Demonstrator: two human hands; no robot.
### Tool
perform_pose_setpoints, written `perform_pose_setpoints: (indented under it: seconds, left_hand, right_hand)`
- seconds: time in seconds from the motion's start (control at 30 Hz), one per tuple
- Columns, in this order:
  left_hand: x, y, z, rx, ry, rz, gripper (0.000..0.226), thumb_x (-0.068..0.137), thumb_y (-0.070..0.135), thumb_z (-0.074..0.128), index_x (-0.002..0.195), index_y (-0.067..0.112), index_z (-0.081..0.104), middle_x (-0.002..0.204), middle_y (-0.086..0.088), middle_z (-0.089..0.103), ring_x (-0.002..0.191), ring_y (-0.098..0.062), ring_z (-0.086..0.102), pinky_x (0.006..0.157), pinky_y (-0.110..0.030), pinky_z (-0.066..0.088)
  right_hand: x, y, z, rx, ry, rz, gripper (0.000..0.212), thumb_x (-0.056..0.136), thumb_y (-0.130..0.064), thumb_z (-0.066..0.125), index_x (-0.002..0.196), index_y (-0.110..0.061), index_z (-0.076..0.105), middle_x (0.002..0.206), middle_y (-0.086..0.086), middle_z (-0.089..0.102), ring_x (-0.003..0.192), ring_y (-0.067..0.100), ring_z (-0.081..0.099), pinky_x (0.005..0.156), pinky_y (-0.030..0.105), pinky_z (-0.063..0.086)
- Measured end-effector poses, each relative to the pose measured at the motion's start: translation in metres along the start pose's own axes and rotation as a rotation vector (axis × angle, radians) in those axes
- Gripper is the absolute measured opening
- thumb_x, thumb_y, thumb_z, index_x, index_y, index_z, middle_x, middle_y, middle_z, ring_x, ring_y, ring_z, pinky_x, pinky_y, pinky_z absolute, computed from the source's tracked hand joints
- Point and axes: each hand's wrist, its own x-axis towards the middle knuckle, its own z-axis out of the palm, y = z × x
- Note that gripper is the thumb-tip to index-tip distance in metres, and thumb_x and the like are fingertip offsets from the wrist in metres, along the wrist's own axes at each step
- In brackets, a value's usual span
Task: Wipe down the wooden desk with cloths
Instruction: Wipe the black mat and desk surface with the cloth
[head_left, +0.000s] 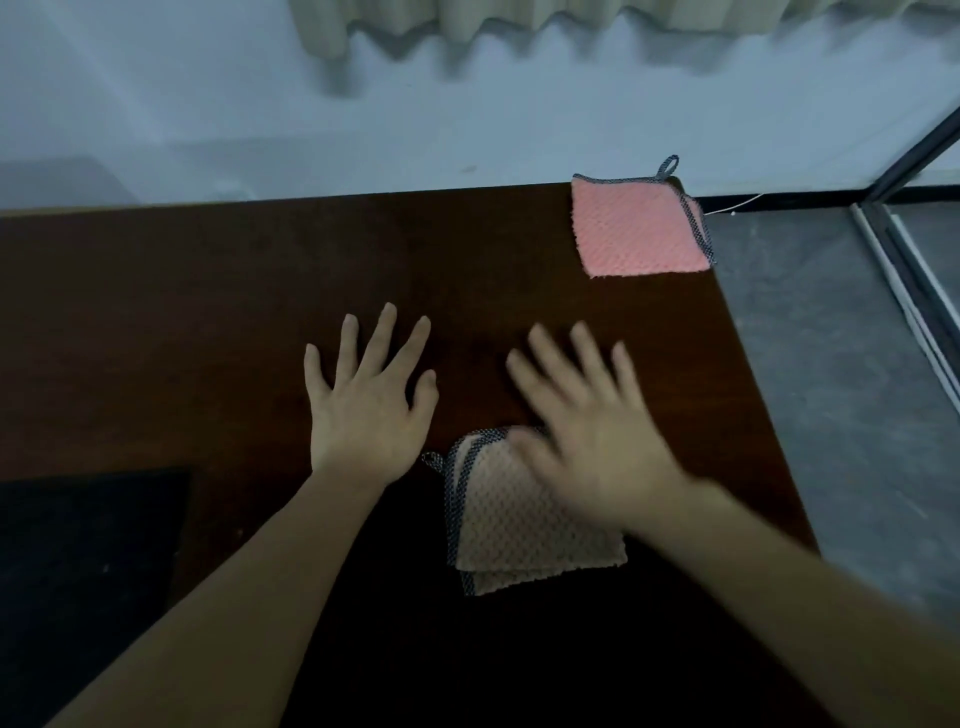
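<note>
Both hands are spread wide: left hand (366, 400) over bare desk (156, 312), right hand (587, 431), blurred, over the beige cloth (514, 525), the desk edge and pink cloth (639, 228) beyond its fingers.

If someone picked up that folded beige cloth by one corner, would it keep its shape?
Probably not. The folded beige waffle-textured cloth shows loose stacked layers at its near edge, so it would likely flop open. It looks thin and soft, so probably light. Pushed, its textured weave might drag and bunch on the dark wooden desk rather than slide.
</note>
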Motion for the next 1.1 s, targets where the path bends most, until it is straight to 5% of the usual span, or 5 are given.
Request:
perform_pose_setpoints:
  seconds: [0.17, 0.43, 0.7, 0.93, 1.1]
  left_hand:
    - [-0.002, -0.002, 0.001, -0.004, 0.012, 0.016, 0.058, 0.104, 0.054, 0.018, 0.16, 0.045, 0.003, 0.17, 0.01, -0.009, 0.155, -0.024, -0.016, 0.123, -0.056, -0.009]
    - [0.002, -0.004, 0.002, -0.001, -0.022, 0.034, 0.058, 0.105, 0.054, 0.016, 0.16, 0.045, -0.001, 0.17, 0.008, -0.011, 0.155, -0.026, -0.017, 0.123, -0.058, -0.008]
    - [0.003, -0.003, 0.0, -0.005, -0.031, 0.057, 0.059, 0.105, 0.054, 0.016, 0.16, 0.044, -0.002, 0.17, 0.007, -0.011, 0.155, -0.027, -0.017, 0.123, -0.061, -0.007]
    - [0.002, -0.003, 0.0, 0.008, -0.027, 0.053, 0.059, 0.104, 0.054, 0.014, 0.16, 0.043, -0.002, 0.17, 0.005, -0.012, 0.155, -0.029, -0.016, 0.122, -0.062, -0.006]
    - [0.004, -0.004, 0.001, 0.016, -0.027, 0.048, 0.059, 0.104, 0.054, 0.015, 0.16, 0.043, -0.002, 0.17, 0.005, -0.011, 0.155, -0.029, -0.015, 0.122, -0.062, -0.005]
  right_hand:
    - [-0.048, -0.051, 0.042, -0.067, -0.02, 0.019, 0.065, 0.104, -0.06, 0.019, 0.158, -0.025, 0.027, 0.168, 0.006, 0.021, 0.155, 0.036, 0.01, 0.119, 0.057, 0.007]
    - [-0.01, -0.043, 0.027, -0.142, -0.124, 0.098, 0.069, 0.093, -0.074, -0.003, 0.153, -0.047, -0.023, 0.163, 0.0, -0.03, 0.151, 0.036, -0.026, 0.119, 0.062, -0.013]
    - [0.045, 0.016, -0.002, -0.132, -0.104, 0.303, 0.07, 0.092, -0.075, -0.001, 0.155, -0.049, -0.018, 0.168, -0.001, -0.02, 0.153, 0.035, -0.021, 0.121, 0.061, -0.01]
    - [-0.061, -0.045, 0.03, -0.122, -0.137, 0.123, 0.066, 0.098, -0.074, 0.003, 0.159, -0.048, -0.005, 0.169, 0.006, -0.008, 0.154, 0.041, -0.008, 0.12, 0.065, 0.0]
    - [-0.025, -0.007, 0.021, -0.139, -0.1, 0.221, 0.063, 0.089, -0.077, -0.005, 0.145, -0.059, -0.027, 0.162, -0.005, -0.034, 0.15, 0.033, -0.029, 0.119, 0.058, -0.017]
